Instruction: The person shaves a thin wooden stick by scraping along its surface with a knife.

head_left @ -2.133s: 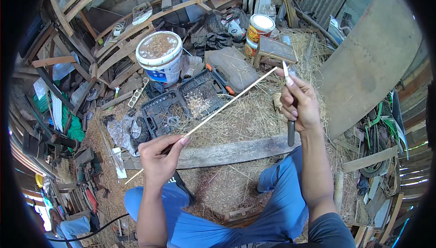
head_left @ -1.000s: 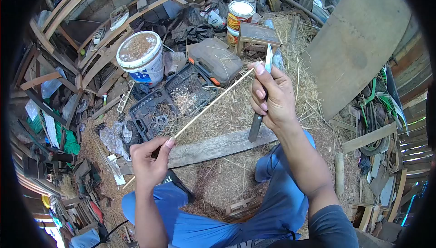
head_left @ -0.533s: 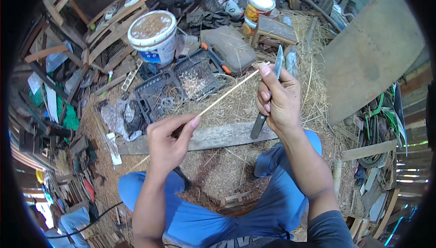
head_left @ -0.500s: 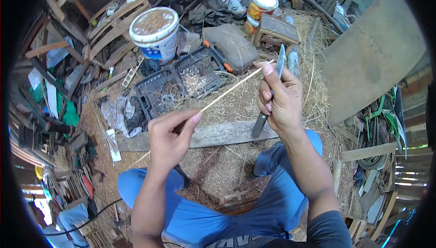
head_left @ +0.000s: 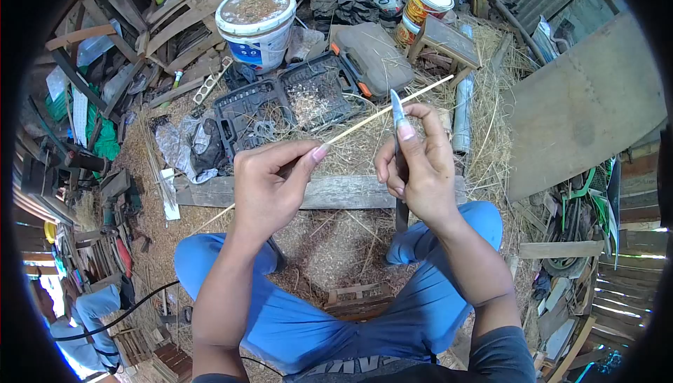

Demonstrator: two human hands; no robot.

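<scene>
My left hand (head_left: 270,183) pinches a thin, pale wooden stick (head_left: 361,124) between thumb and fingers. The stick slants up to the right, and its other end comes out below the hand at lower left. A knife (head_left: 397,111) is gripped in my right hand (head_left: 424,173), blade pointing up and dark handle below the fist. My right thumb presses along the lower blade, with the index finger raised and curled behind. The blade crosses the stick, whose tip sticks out to the right past it; whether they touch is hard to tell.
Beyond my hands lie a plank (head_left: 336,192), an open black tool case (head_left: 249,106) with shavings and a white bucket (head_left: 256,22). A small wooden stool (head_left: 449,39) and paint cans (head_left: 425,6) stand farther back. A large board (head_left: 589,106) leans at right. Another person's leg (head_left: 98,313) shows lower left.
My right thumb has come off the stick's tip and now rests on the blade. The knife has shifted left along the stick, leaving the tip free. The view has tilted slightly.
</scene>
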